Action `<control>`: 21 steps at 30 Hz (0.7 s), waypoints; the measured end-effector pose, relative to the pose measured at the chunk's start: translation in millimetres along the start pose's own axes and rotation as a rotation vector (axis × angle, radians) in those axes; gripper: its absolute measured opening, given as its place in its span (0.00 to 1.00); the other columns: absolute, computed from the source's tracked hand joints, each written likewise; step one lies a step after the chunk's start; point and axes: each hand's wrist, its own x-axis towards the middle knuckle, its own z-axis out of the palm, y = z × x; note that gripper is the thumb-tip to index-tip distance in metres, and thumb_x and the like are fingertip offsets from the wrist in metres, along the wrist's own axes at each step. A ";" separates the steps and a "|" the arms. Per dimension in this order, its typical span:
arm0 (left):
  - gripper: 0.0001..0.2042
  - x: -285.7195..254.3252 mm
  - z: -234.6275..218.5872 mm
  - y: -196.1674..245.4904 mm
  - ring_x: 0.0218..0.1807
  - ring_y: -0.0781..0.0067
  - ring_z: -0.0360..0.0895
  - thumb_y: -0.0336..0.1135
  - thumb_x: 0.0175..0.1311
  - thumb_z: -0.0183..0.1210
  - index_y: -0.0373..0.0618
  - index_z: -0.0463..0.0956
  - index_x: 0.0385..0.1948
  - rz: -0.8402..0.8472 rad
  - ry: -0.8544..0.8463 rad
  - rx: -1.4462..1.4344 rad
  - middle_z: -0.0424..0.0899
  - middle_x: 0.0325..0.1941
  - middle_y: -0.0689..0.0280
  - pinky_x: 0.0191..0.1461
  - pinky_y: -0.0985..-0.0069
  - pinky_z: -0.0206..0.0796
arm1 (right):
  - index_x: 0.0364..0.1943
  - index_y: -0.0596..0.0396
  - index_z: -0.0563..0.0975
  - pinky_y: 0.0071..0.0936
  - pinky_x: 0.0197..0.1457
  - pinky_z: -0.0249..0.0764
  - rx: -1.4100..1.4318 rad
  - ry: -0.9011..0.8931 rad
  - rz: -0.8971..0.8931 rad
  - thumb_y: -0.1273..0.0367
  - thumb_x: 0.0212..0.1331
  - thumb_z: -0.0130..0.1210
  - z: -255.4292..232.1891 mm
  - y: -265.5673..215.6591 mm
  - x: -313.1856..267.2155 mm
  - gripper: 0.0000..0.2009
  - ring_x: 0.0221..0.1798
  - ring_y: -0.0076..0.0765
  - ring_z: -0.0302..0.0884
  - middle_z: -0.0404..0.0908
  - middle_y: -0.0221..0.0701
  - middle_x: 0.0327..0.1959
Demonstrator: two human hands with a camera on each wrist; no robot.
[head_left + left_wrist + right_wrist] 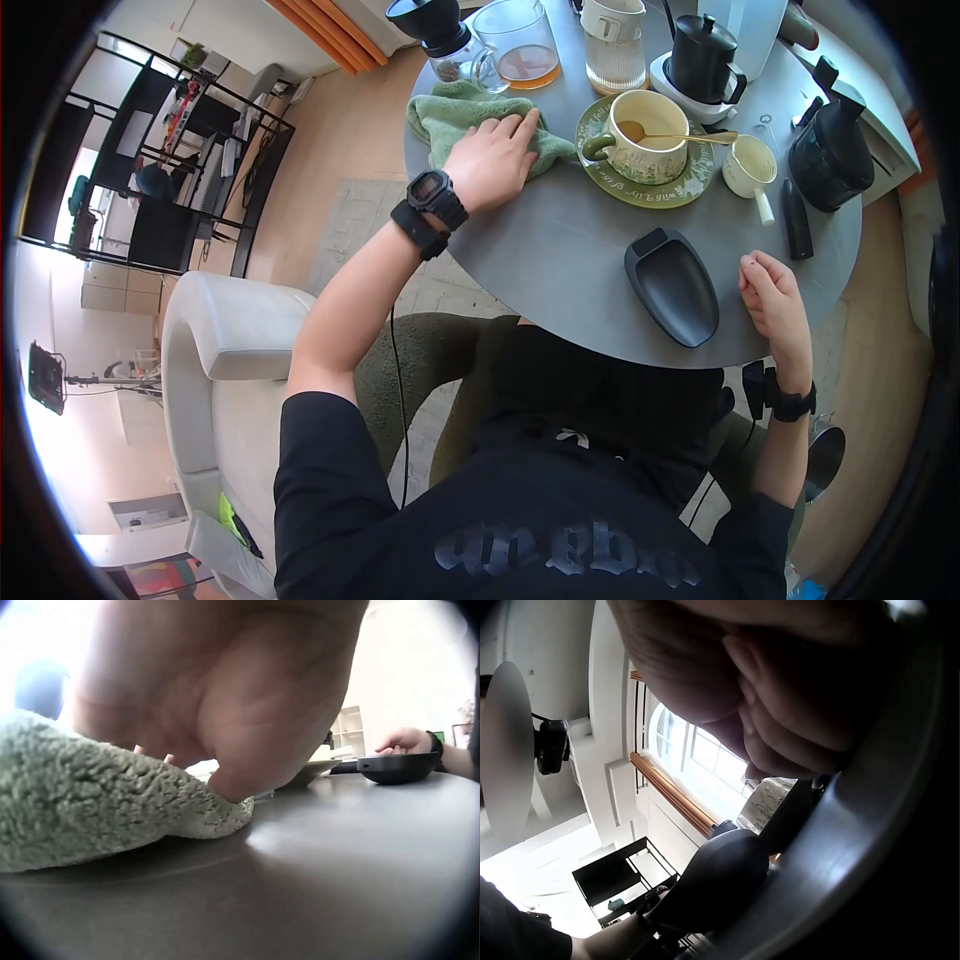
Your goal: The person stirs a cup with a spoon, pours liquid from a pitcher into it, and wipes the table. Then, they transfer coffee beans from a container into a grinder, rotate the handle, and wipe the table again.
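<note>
In the head view my left hand (492, 163) lies on a crumpled green cloth (455, 108) at the table's left edge, fingers spread over it. The left wrist view shows the thumb side at the edge of the thick, fluffy cloth (112, 799). My right hand (776, 305) rests by the table's near right edge with its fingers loosely curled and nothing visible in them. Just left of it sits a shallow black oval dish (675, 290). Behind the dish, a cream cup (655, 165) with a spoon (690, 137) stands on a green patterned saucer (640, 196).
A glass pitcher (515, 45) with amber liquid and a grinder (440, 28) stand beyond the cloth. At the back are a ribbed carafe (615, 55) and a black kettle (703, 60). A small cream jug (750, 165) and a black appliance (832, 150) stand on the right.
</note>
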 end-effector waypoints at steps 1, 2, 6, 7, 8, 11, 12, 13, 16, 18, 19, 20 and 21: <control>0.26 4.8 2.6 -2.5 0.62 0.48 0.74 0.40 0.73 0.51 0.38 0.64 0.69 0.011 -0.003 0.031 0.73 0.67 0.51 0.67 0.61 0.67 | 0.29 0.50 0.71 0.15 0.18 0.40 0.002 0.000 0.003 0.62 0.76 0.49 0.0 0.0 -0.3 0.15 0.17 0.07 0.46 0.56 0.10 0.17; 0.26 9.7 5.0 -4.7 0.63 0.48 0.73 0.39 0.73 0.51 0.38 0.64 0.70 0.023 -0.004 0.060 0.73 0.67 0.50 0.68 0.61 0.67 | 0.29 0.50 0.71 0.15 0.19 0.40 0.004 0.002 0.005 0.62 0.76 0.49 0.7 -0.6 -0.6 0.15 0.17 0.07 0.46 0.57 0.10 0.17; 0.26 26.7 0.1 -3.8 0.63 0.43 0.72 0.36 0.70 0.49 0.47 0.65 0.71 -0.023 -0.100 0.052 0.73 0.65 0.49 0.65 0.56 0.70 | 0.29 0.50 0.71 0.15 0.19 0.40 -0.009 0.015 0.020 0.62 0.76 0.49 4.2 -6.1 -3.0 0.15 0.17 0.07 0.46 0.56 0.10 0.17; 0.26 29.5 0.7 -3.2 0.63 0.41 0.71 0.33 0.68 0.48 0.51 0.67 0.70 -0.018 -0.080 0.060 0.73 0.65 0.49 0.64 0.55 0.71 | 0.29 0.50 0.71 0.15 0.19 0.40 -0.004 0.013 0.016 0.62 0.76 0.49 3.3 -5.2 -2.7 0.15 0.17 0.07 0.46 0.56 0.10 0.17; 0.26 32.5 0.4 -3.5 0.63 0.43 0.72 0.34 0.67 0.49 0.52 0.69 0.70 -0.008 -0.090 0.057 0.73 0.65 0.51 0.62 0.54 0.72 | 0.29 0.50 0.71 0.15 0.19 0.40 0.000 0.009 0.011 0.62 0.76 0.49 2.3 -3.5 -1.6 0.15 0.18 0.07 0.46 0.56 0.10 0.17; 0.27 32.9 -4.0 -4.1 0.61 0.46 0.74 0.33 0.63 0.52 0.52 0.72 0.67 0.033 -0.102 0.034 0.75 0.64 0.54 0.59 0.54 0.75 | 0.29 0.50 0.71 0.15 0.19 0.40 0.015 -0.006 0.003 0.62 0.76 0.49 -0.1 2.3 1.0 0.15 0.18 0.07 0.46 0.56 0.10 0.17; 0.27 29.0 -6.1 -3.3 0.60 0.47 0.75 0.32 0.61 0.53 0.51 0.73 0.66 0.057 -0.091 0.017 0.76 0.63 0.55 0.59 0.56 0.75 | 0.29 0.50 0.71 0.16 0.19 0.40 0.019 -0.009 -0.002 0.62 0.76 0.49 -0.9 2.4 1.5 0.15 0.18 0.07 0.46 0.56 0.10 0.17; 0.27 24.5 -8.6 -1.6 0.60 0.48 0.75 0.30 0.60 0.53 0.50 0.74 0.65 0.083 -0.081 0.001 0.77 0.63 0.55 0.60 0.58 0.75 | 0.29 0.50 0.71 0.16 0.19 0.40 0.014 -0.006 -0.001 0.62 0.76 0.49 -0.3 1.1 1.3 0.15 0.18 0.07 0.46 0.56 0.10 0.17; 0.27 -1.6 -14.7 10.1 0.63 0.47 0.75 0.25 0.60 0.51 0.47 0.74 0.65 0.171 -0.046 -0.023 0.77 0.65 0.50 0.67 0.61 0.69 | 0.29 0.50 0.71 0.16 0.19 0.40 0.006 0.000 0.003 0.62 0.76 0.49 0.8 -0.1 -0.5 0.15 0.18 0.07 0.46 0.56 0.10 0.17; 0.26 -21.3 -29.3 26.8 0.64 0.47 0.76 0.23 0.59 0.53 0.46 0.75 0.63 0.227 -0.043 -0.023 0.78 0.66 0.53 0.68 0.62 0.69 | 0.29 0.51 0.71 0.16 0.19 0.40 0.002 -0.005 0.001 0.62 0.76 0.49 0.3 1.1 0.7 0.15 0.18 0.07 0.46 0.56 0.10 0.17; 0.26 -31.0 -35.7 35.4 0.64 0.48 0.76 0.24 0.59 0.54 0.46 0.76 0.62 0.242 -0.067 -0.038 0.78 0.66 0.54 0.67 0.62 0.70 | 0.29 0.51 0.71 0.16 0.19 0.40 0.002 -0.003 0.001 0.62 0.76 0.49 0.3 1.9 1.1 0.15 0.18 0.07 0.46 0.56 0.10 0.17; 0.25 -40.3 -42.5 43.8 0.65 0.49 0.76 0.24 0.58 0.55 0.47 0.77 0.61 0.257 -0.090 -0.053 0.79 0.66 0.56 0.66 0.63 0.71 | 0.29 0.51 0.71 0.16 0.19 0.40 0.001 0.000 0.000 0.62 0.76 0.49 0.0 2.4 1.5 0.15 0.18 0.07 0.46 0.56 0.10 0.17; 0.24 -49.0 -49.6 52.0 0.65 0.51 0.77 0.25 0.58 0.56 0.47 0.78 0.60 0.270 -0.130 -0.093 0.79 0.65 0.57 0.65 0.63 0.73 | 0.29 0.51 0.71 0.16 0.19 0.40 -0.001 0.003 -0.001 0.62 0.76 0.49 -0.1 2.5 1.6 0.15 0.17 0.07 0.46 0.56 0.10 0.17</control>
